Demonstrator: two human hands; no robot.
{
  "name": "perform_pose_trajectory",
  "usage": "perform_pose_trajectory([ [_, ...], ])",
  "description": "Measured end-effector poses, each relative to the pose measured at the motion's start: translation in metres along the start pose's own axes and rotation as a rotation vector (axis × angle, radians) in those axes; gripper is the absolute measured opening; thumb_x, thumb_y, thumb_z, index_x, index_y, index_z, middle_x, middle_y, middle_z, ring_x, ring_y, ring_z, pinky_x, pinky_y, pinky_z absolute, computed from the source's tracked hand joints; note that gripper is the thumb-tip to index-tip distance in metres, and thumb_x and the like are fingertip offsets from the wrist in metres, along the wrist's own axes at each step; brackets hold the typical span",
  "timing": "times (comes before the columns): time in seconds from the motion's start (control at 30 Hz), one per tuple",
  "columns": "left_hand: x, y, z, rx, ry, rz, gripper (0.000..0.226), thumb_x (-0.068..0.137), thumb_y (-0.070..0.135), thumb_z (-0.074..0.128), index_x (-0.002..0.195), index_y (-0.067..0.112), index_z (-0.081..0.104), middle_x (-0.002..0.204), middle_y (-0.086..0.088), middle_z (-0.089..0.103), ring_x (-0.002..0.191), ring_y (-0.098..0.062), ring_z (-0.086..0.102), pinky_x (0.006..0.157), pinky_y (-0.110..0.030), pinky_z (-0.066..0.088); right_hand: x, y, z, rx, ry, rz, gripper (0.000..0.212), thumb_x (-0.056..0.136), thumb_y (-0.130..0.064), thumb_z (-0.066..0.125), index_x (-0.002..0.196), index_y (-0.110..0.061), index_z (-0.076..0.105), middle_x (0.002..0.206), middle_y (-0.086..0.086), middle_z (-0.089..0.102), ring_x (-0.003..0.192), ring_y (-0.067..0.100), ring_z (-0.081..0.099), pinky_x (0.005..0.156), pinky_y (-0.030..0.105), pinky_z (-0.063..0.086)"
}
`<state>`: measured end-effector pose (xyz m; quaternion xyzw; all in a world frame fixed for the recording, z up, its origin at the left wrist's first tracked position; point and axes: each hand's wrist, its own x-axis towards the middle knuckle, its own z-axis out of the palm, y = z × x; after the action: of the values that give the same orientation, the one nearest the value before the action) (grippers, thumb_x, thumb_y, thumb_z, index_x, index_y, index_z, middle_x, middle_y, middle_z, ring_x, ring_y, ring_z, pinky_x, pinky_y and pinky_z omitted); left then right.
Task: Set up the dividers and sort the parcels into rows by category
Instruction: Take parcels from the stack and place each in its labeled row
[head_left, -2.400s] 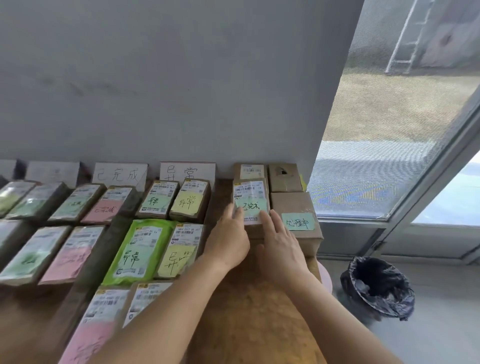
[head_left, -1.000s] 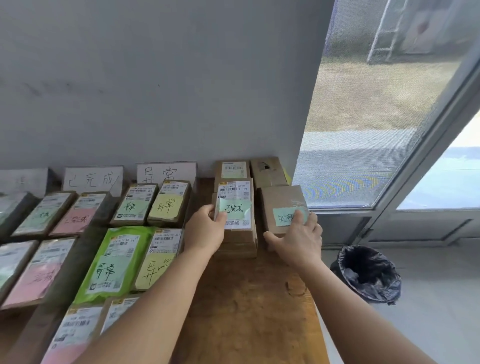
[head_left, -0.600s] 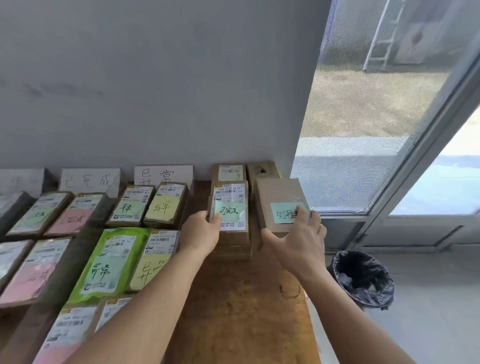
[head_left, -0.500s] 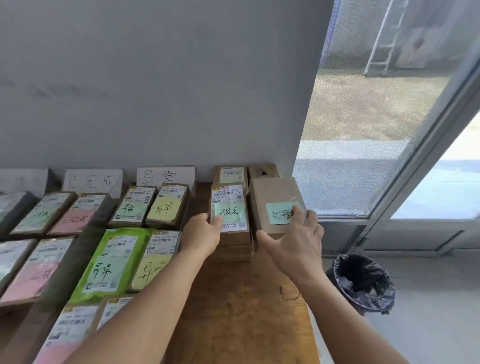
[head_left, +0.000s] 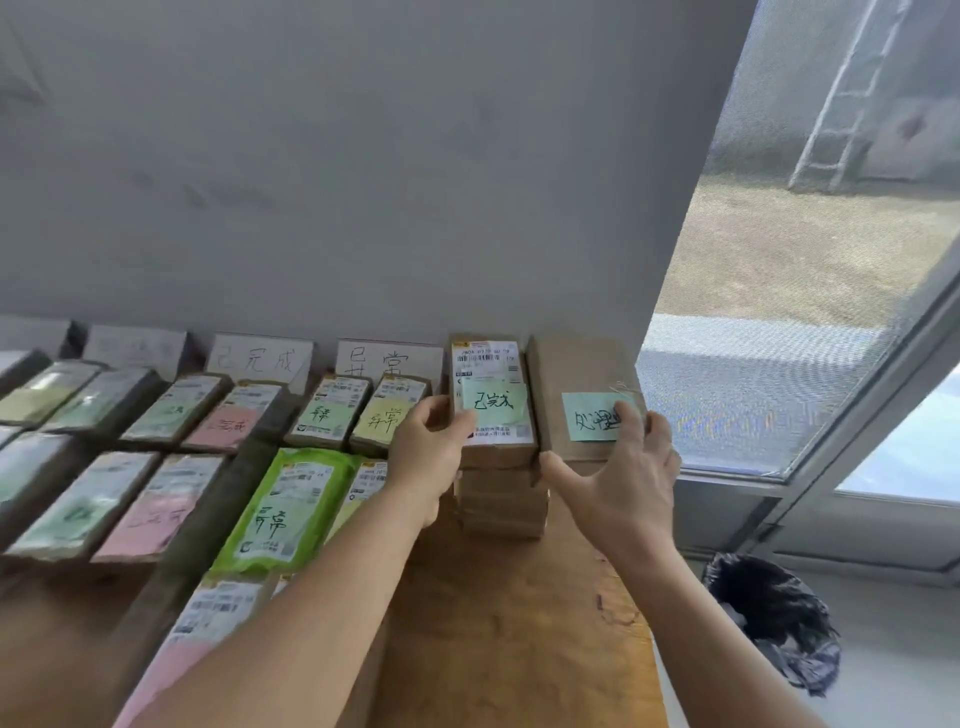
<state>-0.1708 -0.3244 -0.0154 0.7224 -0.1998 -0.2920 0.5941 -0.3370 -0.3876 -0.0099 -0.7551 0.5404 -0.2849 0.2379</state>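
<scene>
Right hand is spread wide around a plain brown parcel, with the thumb hooked under its near edge and the fingers laid over the top, partly covering a blue-green note stuck there. Whether the parcel is lifted or rests on something beneath cannot be told. Left hand is curled on the left edge of a labelled parcel, whose own green note is pressed by the thumb; this parcel sits on top of a stack of brown parcels at the right end of the wooden surface. The two held parcels lie just beside each other, edges nearly touching.

The step in hand is judged to be the taking of both parcels for sorting. It is done well if each note is read before any move, so the thumb and fingers should be slid off the writing. The stack should be steadied while its top parcel is drawn off, since a sideways pull could shift the lower ones.

Further left, parcels are already laid in rows, among them a bright green bag, below white divider cards that are propped against the grey wall. Each parcel should be matched to the card carrying the same characters. A bin lined in black stands on the floor to the right.
</scene>
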Motion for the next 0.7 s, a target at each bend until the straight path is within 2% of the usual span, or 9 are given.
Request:
perform_pose_trajectory([
  [0.07, -0.003, 0.004, -0.015, -0.039, 0.019, 0.017, 0.023, 0.087, 0.033, 0.064, 0.109, 0.035, 0.058, 0.102, 0.005, 0.068, 0.088, -0.013, 0.065, 0.066, -0.033, 0.056, -0.005, -0.013, 0.003, 0.020, 0.003, -0.034, 0.096, 0.068, -0.053, 0.071, 0.145, -0.020, 0.025, 0.150, 0.011, 0.019, 0.132, 0.032, 0.022, 0.110, 0.046, 0.025],
  [0.2, -0.012, 0.007, -0.055, -0.068, 0.070, 0.037, 0.037, 0.085, 0.034, 0.066, 0.120, 0.031, 0.055, 0.103, 0.003, 0.069, 0.089, -0.015, 0.067, 0.079, -0.042, 0.058, -0.022, -0.043, 0.011, 0.043, 0.004, -0.094, 0.098, 0.068, -0.054, 0.072, 0.146, -0.022, 0.023, 0.151, 0.007, 0.016, 0.134, 0.031, 0.019, 0.111, 0.046, 0.025],
  [0.27, -0.017, 0.007, -0.080, -0.073, 0.089, 0.058, 0.037, 0.084, 0.035, 0.067, 0.118, 0.031, 0.056, 0.107, 0.001, 0.068, 0.093, -0.018, 0.067, 0.083, -0.044, 0.056, -0.034, -0.061, 0.018, 0.033, -0.009, -0.118, 0.099, 0.068, -0.057, 0.071, 0.146, -0.024, 0.020, 0.152, 0.006, 0.013, 0.136, 0.031, 0.018, 0.112, 0.047, 0.025],
  [0.33, -0.023, 0.007, -0.108, -0.114, 0.102, 0.072, 0.037, 0.083, 0.035, 0.068, 0.117, 0.031, 0.056, 0.100, 0.002, 0.071, 0.085, -0.016, 0.070, 0.075, -0.040, 0.059, -0.048, -0.080, 0.026, 0.031, -0.016, -0.143, 0.101, 0.068, -0.059, 0.070, 0.147, -0.025, 0.018, 0.154, 0.008, 0.011, 0.137, 0.031, 0.016, 0.112, 0.045, 0.022],
  [0.4, -0.030, 0.007, -0.138, -0.153, 0.116, 0.091, 0.036, 0.084, 0.031, 0.068, 0.118, 0.029, 0.055, 0.085, 0.009, 0.072, 0.070, -0.006, 0.070, 0.056, -0.025, 0.056, -0.065, -0.100, 0.035, 0.053, -0.024, -0.166, 0.101, 0.068, -0.059, 0.071, 0.147, -0.026, 0.017, 0.155, 0.009, 0.009, 0.139, 0.031, 0.013, 0.113, 0.047, 0.021],
  [0.43, -0.035, 0.007, -0.154, -0.171, 0.119, 0.102, 0.035, 0.085, 0.030, 0.068, 0.117, 0.028, 0.055, 0.081, 0.011, 0.072, 0.067, -0.004, 0.069, 0.052, -0.021, 0.054, -0.074, -0.111, 0.040, 0.064, -0.029, -0.174, 0.101, 0.068, -0.059, 0.071, 0.147, -0.026, 0.017, 0.156, 0.008, 0.009, 0.140, 0.031, 0.012, 0.114, 0.049, 0.022],
  [0.6, -0.060, -0.001, -0.233, -0.194, 0.119, 0.096, 0.031, 0.085, 0.028, 0.067, 0.113, 0.035, 0.057, 0.106, 0.004, 0.069, 0.085, -0.011, 0.070, 0.071, -0.034, 0.058, -0.130, -0.157, 0.067, 0.114, -0.055, -0.205, 0.100, 0.068, -0.060, 0.071, 0.146, -0.029, 0.017, 0.157, 0.004, 0.005, 0.142, 0.026, 0.005, 0.112, 0.048, 0.020],
  [0.7, -0.075, -0.011, -0.279, -0.190, 0.134, 0.077, 0.038, 0.087, 0.028, 0.066, 0.123, 0.031, 0.055, 0.102, 0.007, 0.070, 0.089, -0.010, 0.069, 0.080, -0.038, 0.057, -0.164, -0.181, 0.083, 0.120, -0.063, -0.226, 0.099, 0.066, -0.062, 0.069, 0.144, -0.030, 0.017, 0.156, 0.003, 0.007, 0.141, 0.027, 0.007, 0.111, 0.049, 0.022],
])
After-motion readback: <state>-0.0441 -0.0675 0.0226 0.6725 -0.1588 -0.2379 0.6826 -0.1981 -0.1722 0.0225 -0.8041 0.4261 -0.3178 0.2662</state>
